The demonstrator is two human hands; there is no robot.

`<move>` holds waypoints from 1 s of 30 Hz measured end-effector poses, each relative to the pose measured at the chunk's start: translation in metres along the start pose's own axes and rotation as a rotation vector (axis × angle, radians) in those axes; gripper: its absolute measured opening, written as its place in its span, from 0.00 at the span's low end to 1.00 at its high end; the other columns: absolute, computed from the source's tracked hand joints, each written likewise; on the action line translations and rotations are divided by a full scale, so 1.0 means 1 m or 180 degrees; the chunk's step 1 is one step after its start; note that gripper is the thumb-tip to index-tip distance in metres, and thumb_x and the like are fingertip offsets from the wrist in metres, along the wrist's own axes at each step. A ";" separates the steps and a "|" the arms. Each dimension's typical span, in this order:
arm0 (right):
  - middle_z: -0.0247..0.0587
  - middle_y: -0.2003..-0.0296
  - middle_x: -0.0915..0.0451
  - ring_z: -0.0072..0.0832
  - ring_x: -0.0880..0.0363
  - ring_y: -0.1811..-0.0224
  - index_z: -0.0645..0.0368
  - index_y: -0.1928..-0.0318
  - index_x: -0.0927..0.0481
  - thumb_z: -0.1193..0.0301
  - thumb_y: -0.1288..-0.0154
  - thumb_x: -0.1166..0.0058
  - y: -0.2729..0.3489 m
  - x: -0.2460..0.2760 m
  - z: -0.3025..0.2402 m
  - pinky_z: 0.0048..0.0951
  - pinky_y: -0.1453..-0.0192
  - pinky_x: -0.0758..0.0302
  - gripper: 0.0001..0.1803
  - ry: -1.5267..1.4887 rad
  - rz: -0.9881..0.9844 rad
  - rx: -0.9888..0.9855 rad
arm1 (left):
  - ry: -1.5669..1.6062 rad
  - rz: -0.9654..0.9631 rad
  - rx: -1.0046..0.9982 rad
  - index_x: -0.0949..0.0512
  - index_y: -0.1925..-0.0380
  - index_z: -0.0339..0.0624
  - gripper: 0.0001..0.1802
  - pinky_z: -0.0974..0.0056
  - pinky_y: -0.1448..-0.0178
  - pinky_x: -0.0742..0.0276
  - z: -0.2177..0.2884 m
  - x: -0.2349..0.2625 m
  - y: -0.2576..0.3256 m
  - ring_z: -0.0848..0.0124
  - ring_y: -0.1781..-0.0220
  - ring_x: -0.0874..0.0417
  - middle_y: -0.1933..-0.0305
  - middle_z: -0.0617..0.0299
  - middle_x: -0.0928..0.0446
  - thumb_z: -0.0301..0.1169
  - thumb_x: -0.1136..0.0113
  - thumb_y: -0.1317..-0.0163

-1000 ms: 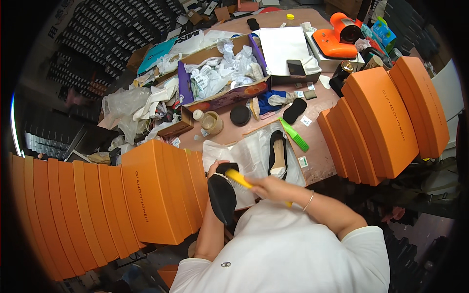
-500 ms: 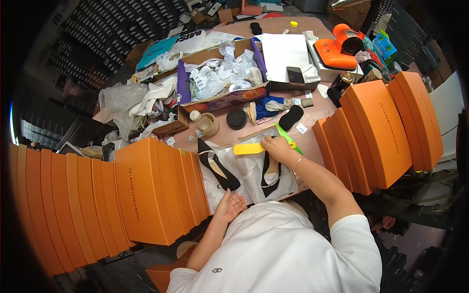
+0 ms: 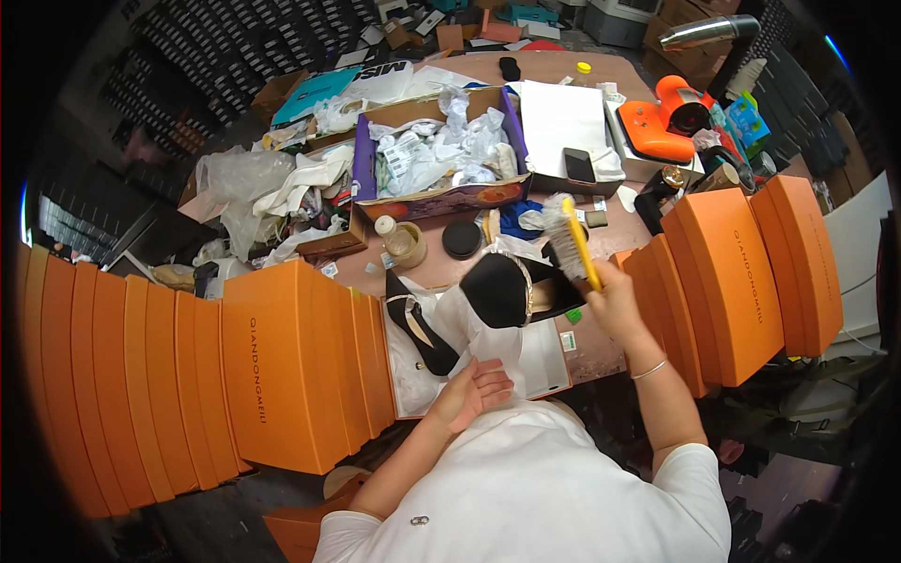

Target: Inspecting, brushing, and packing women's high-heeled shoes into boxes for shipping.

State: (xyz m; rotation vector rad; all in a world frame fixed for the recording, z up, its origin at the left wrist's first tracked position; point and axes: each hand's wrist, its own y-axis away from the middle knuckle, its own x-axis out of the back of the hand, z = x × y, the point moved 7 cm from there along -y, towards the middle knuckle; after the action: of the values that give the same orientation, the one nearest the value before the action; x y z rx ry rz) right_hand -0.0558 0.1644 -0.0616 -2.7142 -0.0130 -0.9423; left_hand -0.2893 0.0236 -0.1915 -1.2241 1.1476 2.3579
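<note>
My right hand (image 3: 612, 298) is closed around the yellow handle of a brush (image 3: 566, 235) with pale bristles, which stands upright. A black pointed shoe (image 3: 497, 291) with a glittering strap is raised above the box, its toe to the left and its heel end at my right hand, which appears to hold it too. My left hand (image 3: 474, 392) is empty, fingers stretched out, just below the raised shoe. A second black shoe (image 3: 427, 342) lies on white tissue paper (image 3: 540, 361) in the open shoebox (image 3: 397, 399), left of the raised one.
Orange shoeboxes (image 3: 282, 366) stand in a row at left, and more orange boxes (image 3: 723, 281) at right. Farther back are a purple carton (image 3: 441, 205) of crumpled white paper, a jar (image 3: 405, 246), a black round tin (image 3: 461, 239), a phone (image 3: 578, 165) and an orange device (image 3: 657, 127).
My right hand has lifted one black shoe out of the box, along with the brush, which has turned from flat to upright. My left hand has moved right, under the shoe.
</note>
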 end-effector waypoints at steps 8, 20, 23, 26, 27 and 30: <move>0.50 0.71 0.29 0.50 0.27 0.68 0.65 0.68 0.30 0.81 0.47 0.44 0.063 -0.084 -0.034 0.39 0.64 0.30 0.08 -0.0926 -0.0167 -0.0388 | 0.0527 -0.0229 0.0171 0.37 0.36 0.40 0.36 0.40 0.29 0.40 0.031 -0.038 -0.031 0.45 0.33 0.33 0.33 0.46 0.36 0.54 0.51 0.34; 0.41 0.63 0.22 0.26 0.22 0.64 0.56 0.38 0.28 0.73 0.38 0.41 0.072 -0.076 0.000 0.28 0.58 0.24 0.26 -0.1763 -0.0313 -0.1112 | 0.1861 0.1502 -0.0781 0.25 0.53 0.49 0.15 0.47 0.41 0.22 0.020 0.092 -0.034 0.56 0.47 0.20 0.50 0.57 0.21 0.43 0.48 0.34; 0.42 0.63 0.22 0.35 0.20 0.68 0.51 0.34 0.31 0.72 0.36 0.43 0.095 -0.042 0.011 0.31 0.60 0.23 0.29 -0.0519 -0.0734 -0.0754 | 0.1602 0.1757 -0.1094 0.25 0.50 0.53 0.18 0.47 0.41 0.23 0.040 0.090 -0.027 0.61 0.43 0.22 0.46 0.61 0.22 0.47 0.53 0.32; 0.42 0.66 0.23 0.40 0.20 0.71 0.46 0.35 0.30 0.69 0.35 0.46 0.108 -0.051 -0.057 0.36 0.68 0.22 0.27 0.0629 -0.1812 0.0499 | 0.0507 0.1049 -0.1571 0.23 0.54 0.50 0.15 0.62 0.42 0.24 0.050 0.080 -0.039 0.67 0.50 0.21 0.52 0.62 0.22 0.43 0.53 0.31; 0.43 0.69 0.25 0.38 0.21 0.75 0.46 0.35 0.31 0.69 0.35 0.48 0.108 -0.071 -0.059 0.38 0.73 0.23 0.27 0.1025 -0.2033 0.0564 | -0.0071 0.1082 -0.1546 0.21 0.56 0.47 0.15 0.67 0.44 0.27 0.047 0.077 -0.039 0.69 0.53 0.22 0.54 0.63 0.22 0.41 0.54 0.31; 0.47 0.71 0.24 0.39 0.21 0.76 0.49 0.36 0.29 0.71 0.34 0.51 0.122 -0.127 -0.038 0.37 0.73 0.24 0.24 0.0546 -0.1638 0.0621 | -0.1451 0.1506 -0.1741 0.19 0.59 0.38 0.18 0.71 0.53 0.26 0.097 0.006 -0.017 0.73 0.60 0.21 0.63 0.63 0.21 0.36 0.57 0.32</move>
State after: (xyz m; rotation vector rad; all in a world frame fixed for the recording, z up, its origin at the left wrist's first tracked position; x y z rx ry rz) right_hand -0.1668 0.0469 -0.1408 -2.4783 -0.7581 -1.2287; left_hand -0.3401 0.1058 -0.1725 -0.4887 0.7130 3.2228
